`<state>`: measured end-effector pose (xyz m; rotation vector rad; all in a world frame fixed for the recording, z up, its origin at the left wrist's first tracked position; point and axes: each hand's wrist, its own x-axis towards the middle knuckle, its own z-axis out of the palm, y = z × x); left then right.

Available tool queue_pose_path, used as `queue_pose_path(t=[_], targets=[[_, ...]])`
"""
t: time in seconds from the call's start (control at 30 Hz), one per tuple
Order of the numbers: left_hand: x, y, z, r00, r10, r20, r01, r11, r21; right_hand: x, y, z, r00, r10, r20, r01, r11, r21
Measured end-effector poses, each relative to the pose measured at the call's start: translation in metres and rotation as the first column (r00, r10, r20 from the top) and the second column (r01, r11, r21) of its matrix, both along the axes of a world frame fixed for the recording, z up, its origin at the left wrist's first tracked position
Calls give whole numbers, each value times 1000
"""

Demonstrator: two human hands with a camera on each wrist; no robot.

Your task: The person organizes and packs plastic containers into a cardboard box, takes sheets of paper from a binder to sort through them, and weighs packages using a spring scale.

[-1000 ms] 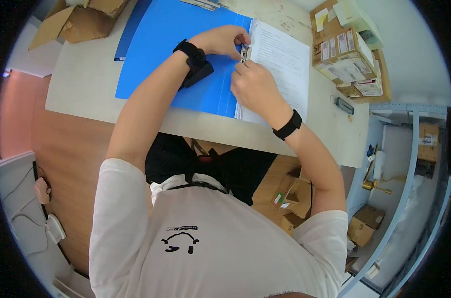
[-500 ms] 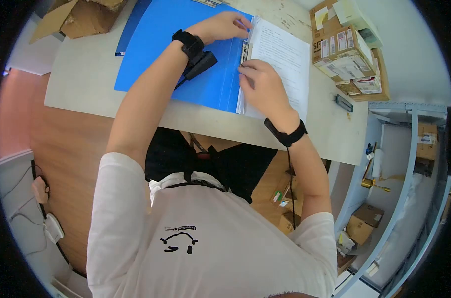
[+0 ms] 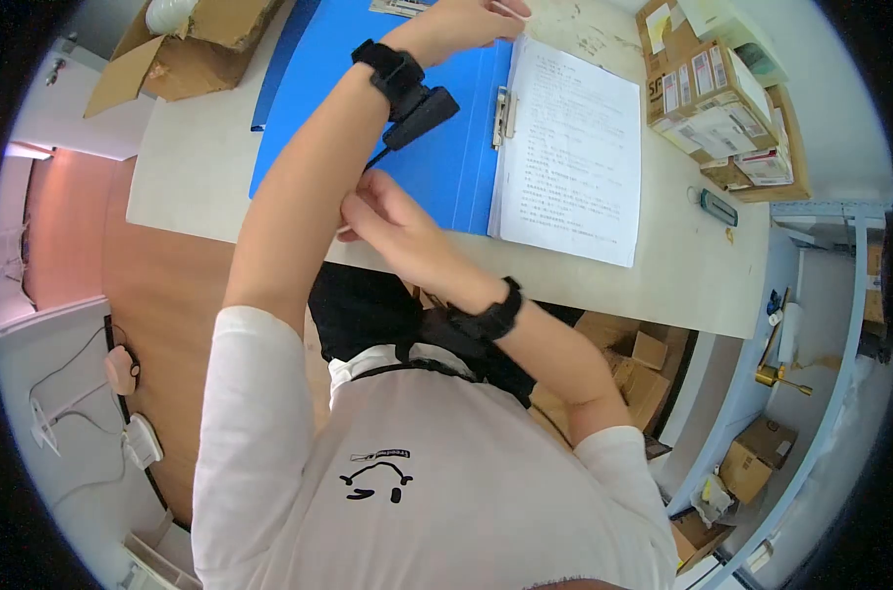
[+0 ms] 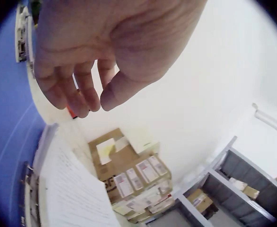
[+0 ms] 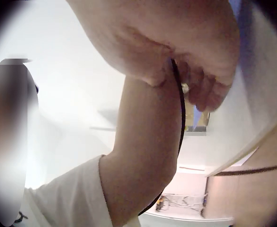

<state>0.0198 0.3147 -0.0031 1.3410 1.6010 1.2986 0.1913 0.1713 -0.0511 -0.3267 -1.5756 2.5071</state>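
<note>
My left hand (image 3: 456, 29) reaches over the far part of the blue folder (image 3: 456, 182). Its fingers are loosely bent with nothing between them, as the left wrist view shows. Beside my left forearm, at the table's near edge, is my right hand (image 3: 397, 231). It pinches a thin black cable (image 5: 182, 113) that hangs from the device on my left wrist (image 3: 422, 113) and runs along that forearm. A stack of printed papers (image 3: 576, 157) lies on the folder's right side. The metal clip (image 3: 504, 118) sits at the papers' left edge, apart from both hands.
Cardboard boxes with labels (image 3: 712, 103) are stacked at the table's back right. A small dark teal object (image 3: 719, 208) lies nearer the right edge. At the back left stands an open carton (image 3: 205, 49). Blue-framed shelving (image 3: 839, 295) rises on the right.
Both hands have left the metal clip. The left moved farther across the table; the right swung left to the cable by the left forearm. More of the clip and papers shows.
</note>
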Motion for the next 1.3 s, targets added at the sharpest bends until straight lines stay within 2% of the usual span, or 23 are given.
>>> queue_pose_path(t=[0.03, 0.07, 0.1, 0.2, 0.3, 0.37, 0.4, 0.43, 0.5, 0.53, 0.57, 0.6, 0.63, 0.67, 0.7, 0.77, 0.83, 0.9, 0.97, 1.0, 1.07, 1.17, 1.3], targets=[[-8, 8, -16, 998, 22, 66, -15, 994, -104, -5, -7, -5, 1000, 0, -2, 0, 1000, -3], [-15, 15, -30, 991, 49, 125, -22, 978, -208, -10, -11, -10, 998, -46, -35, 38, 980, -197], [-20, 20, -43, 992, 44, 115, -19, 978, -209, -14, -11, -11, 993, -100, -64, 68, 921, -383], [-29, 33, -64, 984, 113, 136, -70, 956, -284, -12, -1, -9, 996, -81, -47, 48, 875, -482], [-31, 45, -69, 988, 120, 97, -86, 952, -295, -11, 0, -19, 982, -181, -52, 149, 915, -376], [-26, 44, -53, 996, -48, -79, 21, 951, -309, 8, 1, -18, 982, -189, -29, 169, 930, -326], [-11, 38, -43, 998, 65, -27, -69, 978, -198, 18, 5, -16, 980, -198, -22, 185, 945, -269], [0, 27, -25, 996, 81, -41, -88, 976, -197, 31, 9, -8, 987, -159, -2, 154, 956, -248], [12, 10, -4, 889, 62, 454, -79, 997, 18, 47, 22, 10, 990, -138, -2, 134, 959, -248], [8, 5, -4, 899, 50, 434, -57, 998, 4, 50, 29, 16, 994, -58, 87, 69, 990, -123], [1, 1, -7, 760, -21, 649, -40, 996, 78, 53, 35, 20, 982, 4, 190, -3, 1000, -3], [-4, -2, -10, 564, -98, 820, -42, 988, 147, 55, 39, 21, 984, -23, 177, 26, 1000, -17], [-6, -5, -9, 566, -99, 819, -17, 991, 132, 59, 41, 21, 974, -58, 217, -20, 939, 342], [-8, -8, -5, 555, -121, 823, -53, 982, 180, 62, 44, 21, 963, -103, 250, -89, 752, 653], [-10, -12, -4, 543, -138, 828, -97, 970, 225, 65, 50, 23, 961, -111, 253, -81, 762, 643], [-16, -11, -13, 555, -148, 819, -104, 964, 245, 64, 66, 30, 984, -4, 180, -137, 628, 766], [-18, -7, -29, 471, -176, 865, -114, 960, 257, 57, 81, 40, 974, -33, 225, -147, 665, 732], [-21, -3, -42, 455, -160, 876, -132, 961, 244, 48, 93, 49, 957, -52, 285, -169, 700, 694], [-22, -1, -47, 438, -141, 888, -161, 959, 232, 35, 102, 53, 918, -269, 292, -16, 710, 704], [-22, 0, -49, 450, -142, 882, -163, 958, 238, 28, 106, 47, 917, -268, 294, -16, 714, 700], [-20, 1, -49, 461, -137, 877, -160, 959, 235, 15, 109, 31, 911, -361, 200, 212, 825, 524], [-15, 0, -43, 439, -184, 880, -174, 943, 284, 1, 107, 26, 915, -310, 260, 180, 887, 425], [-15, -5, -35, 541, -100, 835, -243, 932, 269, -5, 106, 18, 926, -240, 290, 160, 948, 276]])
